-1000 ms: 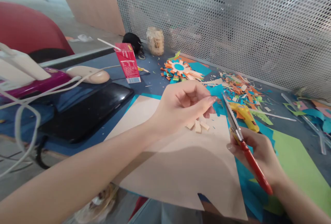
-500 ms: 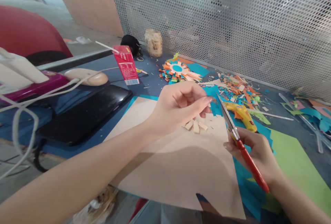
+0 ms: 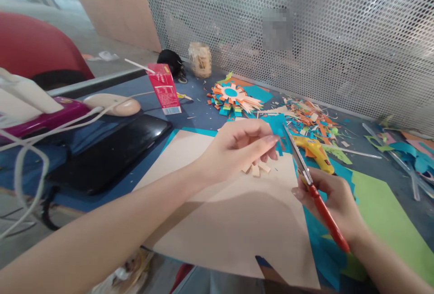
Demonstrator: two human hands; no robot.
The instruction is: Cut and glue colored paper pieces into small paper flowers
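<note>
My left hand point(image 3: 240, 151) is over the large cream paper sheet point(image 3: 233, 226), thumb and fingertips pinched together. Whatever sits between those fingertips is too small or hidden to tell. Just below them, several short cream paper strips point(image 3: 256, 170) lie on the sheet. In my right hand point(image 3: 335, 201) is a pair of scissors point(image 3: 323, 210) with red handles, blades pointing away from me and looking nearly closed. The blade tips are a little right of my left fingertips, apart from them.
Behind my hands lie a layered paper flower point(image 3: 231, 92) and a heap of paper scraps point(image 3: 313, 115). A yellow glue gun point(image 3: 317, 154) rests beyond the scissors, with green paper point(image 3: 383, 208) at right. On the left are a black phone point(image 3: 111, 154), a red drink carton point(image 3: 165, 88) and white cables point(image 3: 44, 133).
My left hand has come slightly down towards the strips on the sheet, fingers still pinched. The scissors stay in my right hand, almost unmoved. The whole view has shifted a little.
</note>
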